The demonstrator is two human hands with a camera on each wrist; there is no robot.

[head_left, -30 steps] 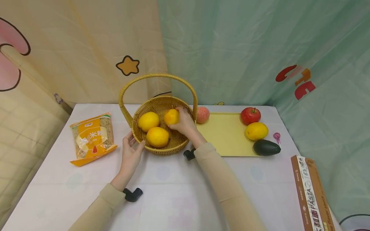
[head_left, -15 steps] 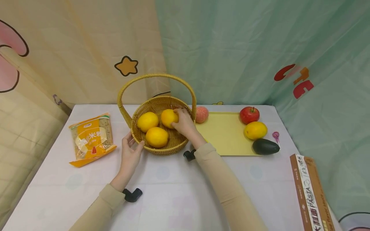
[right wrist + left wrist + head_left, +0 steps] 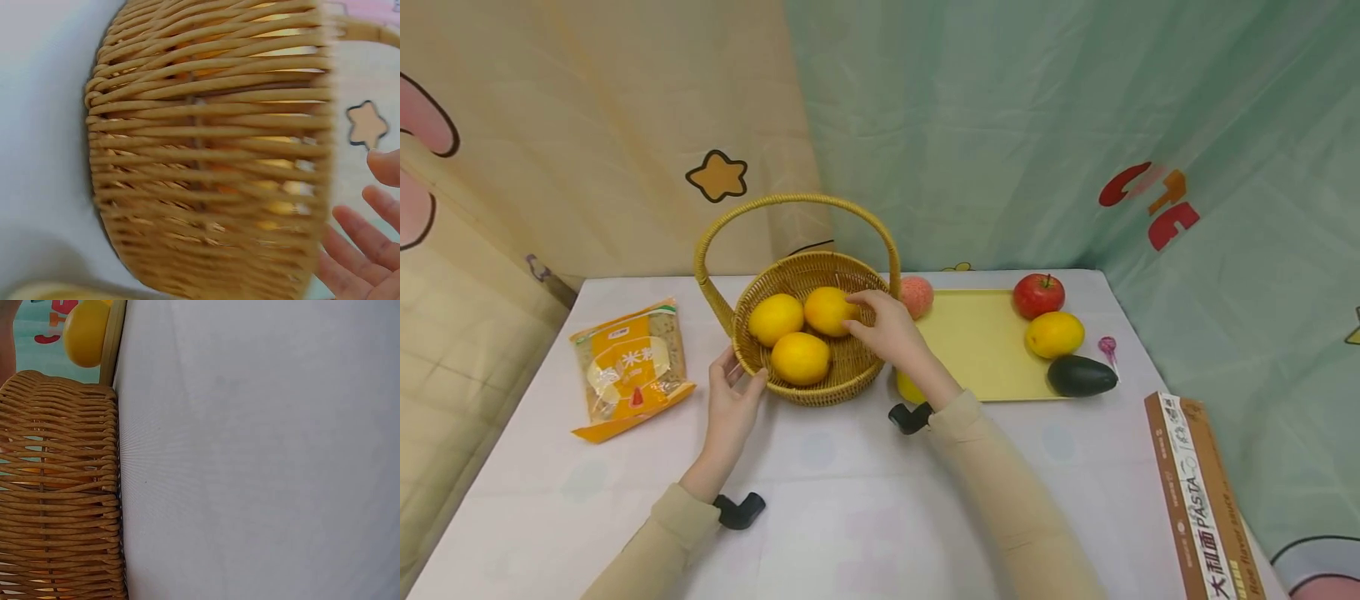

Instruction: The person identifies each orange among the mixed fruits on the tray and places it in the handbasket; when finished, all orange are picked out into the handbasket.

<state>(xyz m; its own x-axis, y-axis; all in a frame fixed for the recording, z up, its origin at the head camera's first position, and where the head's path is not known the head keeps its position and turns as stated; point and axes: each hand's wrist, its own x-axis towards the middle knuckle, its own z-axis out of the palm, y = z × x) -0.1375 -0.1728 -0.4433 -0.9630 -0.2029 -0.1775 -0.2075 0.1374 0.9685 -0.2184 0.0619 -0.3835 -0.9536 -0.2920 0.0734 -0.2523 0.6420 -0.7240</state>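
A wicker basket [image 3: 822, 393] with a tall arched handle stands on the table, with three yellow lemons inside. My left hand [image 3: 730, 412] holds its near left rim, thumb at the edge and fingers against the outer wall. My right hand [image 3: 895, 333] hangs over the basket's right side, fingers parted, fingertips right beside the rear-right lemon [image 3: 829, 312]. The other two, a left lemon [image 3: 775, 321] and a front lemon [image 3: 801, 359], lie close to it. In the right wrist view the right-hand fingers [image 3: 362, 240] spread beyond the woven wall.
Right of the basket lies a yellow tray [image 3: 973, 342] bearing a peach [image 3: 917, 297], an apple [image 3: 1038, 296], a lemon [image 3: 1055, 335] and a dark green avocado [image 3: 1081, 377]. A lollipop [image 3: 1107, 346], a pasta box [image 3: 1198, 500] and an orange food bag [image 3: 628, 367] lie around.
My right hand has set the lemon down beside the other two, let go of it and drawn slightly back to the right. The left hand stays at the basket's rim.
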